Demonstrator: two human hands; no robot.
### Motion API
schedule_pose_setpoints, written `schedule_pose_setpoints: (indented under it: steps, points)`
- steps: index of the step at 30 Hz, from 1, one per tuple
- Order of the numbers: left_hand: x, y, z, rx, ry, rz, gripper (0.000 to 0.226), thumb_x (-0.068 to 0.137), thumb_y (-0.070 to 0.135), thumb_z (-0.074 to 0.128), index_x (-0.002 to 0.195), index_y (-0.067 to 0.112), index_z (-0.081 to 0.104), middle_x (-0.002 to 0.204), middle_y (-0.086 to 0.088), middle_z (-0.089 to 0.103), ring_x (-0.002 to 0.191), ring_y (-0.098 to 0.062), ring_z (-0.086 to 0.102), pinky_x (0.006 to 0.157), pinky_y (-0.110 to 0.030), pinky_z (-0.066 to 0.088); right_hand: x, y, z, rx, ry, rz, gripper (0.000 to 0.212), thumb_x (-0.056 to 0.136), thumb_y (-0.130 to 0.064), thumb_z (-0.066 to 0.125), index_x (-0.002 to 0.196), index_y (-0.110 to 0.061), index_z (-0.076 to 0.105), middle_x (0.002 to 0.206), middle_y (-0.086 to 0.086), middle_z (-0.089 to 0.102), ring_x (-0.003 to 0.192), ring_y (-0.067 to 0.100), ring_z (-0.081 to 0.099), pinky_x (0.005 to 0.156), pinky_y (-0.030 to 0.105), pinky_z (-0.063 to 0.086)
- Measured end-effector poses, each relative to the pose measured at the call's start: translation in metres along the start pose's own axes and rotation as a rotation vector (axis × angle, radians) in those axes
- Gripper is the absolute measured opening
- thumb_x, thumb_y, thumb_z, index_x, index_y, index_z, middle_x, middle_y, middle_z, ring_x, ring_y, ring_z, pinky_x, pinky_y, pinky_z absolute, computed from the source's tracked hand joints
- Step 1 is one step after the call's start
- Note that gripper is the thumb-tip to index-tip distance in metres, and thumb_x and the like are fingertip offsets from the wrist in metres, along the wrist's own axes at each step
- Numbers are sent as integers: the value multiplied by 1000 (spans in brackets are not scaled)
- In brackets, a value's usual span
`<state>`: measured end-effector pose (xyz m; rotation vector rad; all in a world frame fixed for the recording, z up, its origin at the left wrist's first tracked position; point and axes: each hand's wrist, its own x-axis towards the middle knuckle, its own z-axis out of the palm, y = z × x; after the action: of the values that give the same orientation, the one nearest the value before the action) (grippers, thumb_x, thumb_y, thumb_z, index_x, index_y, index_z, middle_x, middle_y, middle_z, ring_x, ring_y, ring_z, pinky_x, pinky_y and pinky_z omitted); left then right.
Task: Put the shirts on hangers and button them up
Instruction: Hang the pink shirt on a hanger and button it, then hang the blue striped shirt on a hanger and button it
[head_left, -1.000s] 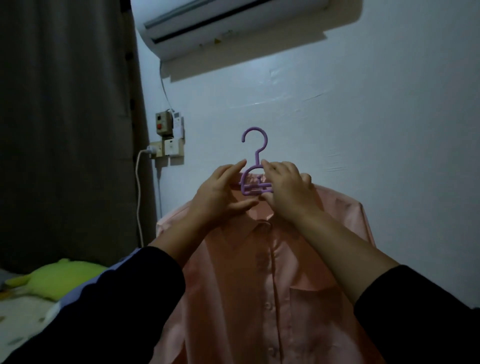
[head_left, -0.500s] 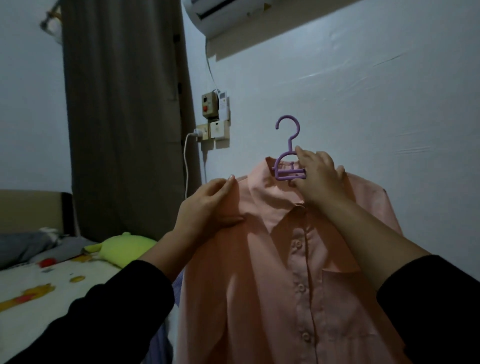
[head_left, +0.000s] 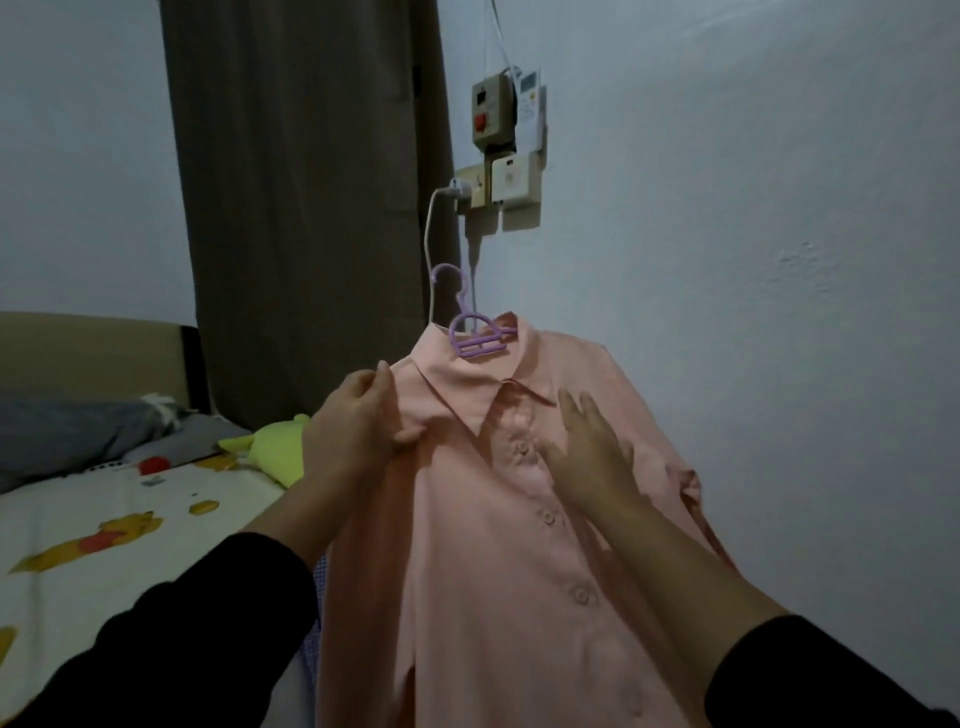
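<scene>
While your left hand (head_left: 363, 426) pinches the shoulder of the pink shirt (head_left: 498, 545), just beside the collar, hold it firm so the shirt does not slip. It hangs on the purple hanger (head_left: 470, 332), whose hook sticks up above your grip. Your right hand (head_left: 592, 447) lies flat and spread on the chest, beside the buttons (head_left: 548, 516). Smooth down gently. I think the buttons look done up, so check each one.

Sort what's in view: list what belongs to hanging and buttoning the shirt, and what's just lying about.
Part of the job:
pink shirt
purple hanger
left hand gripping the shirt's shoulder
right hand flat beside the placket

Just lying about:
green plush toy
grey pillow
wall socket
brown curtain
</scene>
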<state>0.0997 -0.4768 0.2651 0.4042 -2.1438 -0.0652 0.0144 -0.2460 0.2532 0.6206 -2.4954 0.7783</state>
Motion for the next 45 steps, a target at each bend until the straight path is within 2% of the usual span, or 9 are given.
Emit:
schedule_pose_setpoints:
  steps: [4, 6, 9, 11, 17, 23, 26, 36, 45]
  points:
    - [24, -42, 45, -51, -63, -309, 51, 89, 51, 55, 130, 22, 49, 125, -7, 56, 99, -26, 55, 71, -33, 42, 25, -11, 55, 13, -82, 16, 66, 96, -40, 45, 150, -29, 10, 159, -3, 6, 144, 19, 15, 113, 51, 13]
    - [22, -55, 70, 187, -173, -290, 52, 87, 52, 54, 130, 22, 50, 133, -9, 50, 115, -32, 49, 87, -40, 42, 34, -13, 76, -1, -109, 4, 64, 96, -39, 43, 150, -30, 9, 159, -2, 7, 144, 20, 15, 114, 49, 13]
    - [13, -59, 97, 295, -321, -274, 46, 95, 45, 42, 139, 33, 42, 153, -4, 30, 141, -31, 22, 109, -48, 21, 39, -12, 103, -17, -133, 3, 63, 97, -41, 42, 150, -31, 10, 159, -2, 10, 144, 23, 16, 116, 48, 15]
    - [7, -52, 107, 213, -348, -234, 45, 98, 45, 37, 142, 35, 40, 156, 0, 27, 144, -27, 17, 111, -49, 16, 37, -10, 116, -7, -147, 23, 62, 97, -45, 40, 150, -31, 11, 158, -3, 12, 144, 23, 15, 117, 50, 14]
    - [-28, -20, 109, 76, -314, 6, 47, 94, 51, 36, 137, 33, 46, 156, 3, 26, 143, -22, 19, 111, -47, 17, 16, 1, 119, -43, -172, 39, 66, 93, -53, 40, 149, -33, 12, 158, -4, 14, 144, 23, 16, 115, 49, 14]
    - [-73, 36, 100, -29, -459, 110, 56, 94, 57, 35, 145, 34, 34, 159, 2, 19, 145, -21, 16, 113, -46, 18, -31, 35, 86, -84, -157, 103, 71, 89, -52, 49, 149, -33, 16, 157, -3, 17, 143, 24, 20, 113, 53, 17]
    - [-103, 74, 95, -94, -504, 167, 59, 93, 60, 36, 146, 34, 31, 159, 2, 17, 146, -20, 15, 114, -45, 16, -69, 61, 61, -116, -158, 162, 71, 89, -51, 48, 149, -31, 16, 156, -1, 20, 141, 25, 24, 110, 52, 23]
    - [-216, 201, 95, -356, -643, 407, 63, 92, 57, 41, 148, 30, 30, 159, 1, 19, 144, -16, 16, 110, -39, 19, -217, 177, -12, -230, -184, 446, 67, 93, -50, 46, 149, -33, 14, 158, -1, 16, 143, 20, 18, 113, 47, 19]
    - [-287, 255, 148, -373, -788, 505, 61, 93, 56, 43, 146, 29, 34, 156, 1, 24, 143, -17, 21, 108, -37, 24, -293, 265, -11, -173, -182, 670, 66, 92, -47, 50, 149, -30, 21, 155, -2, 25, 141, 19, 21, 109, 38, 24]
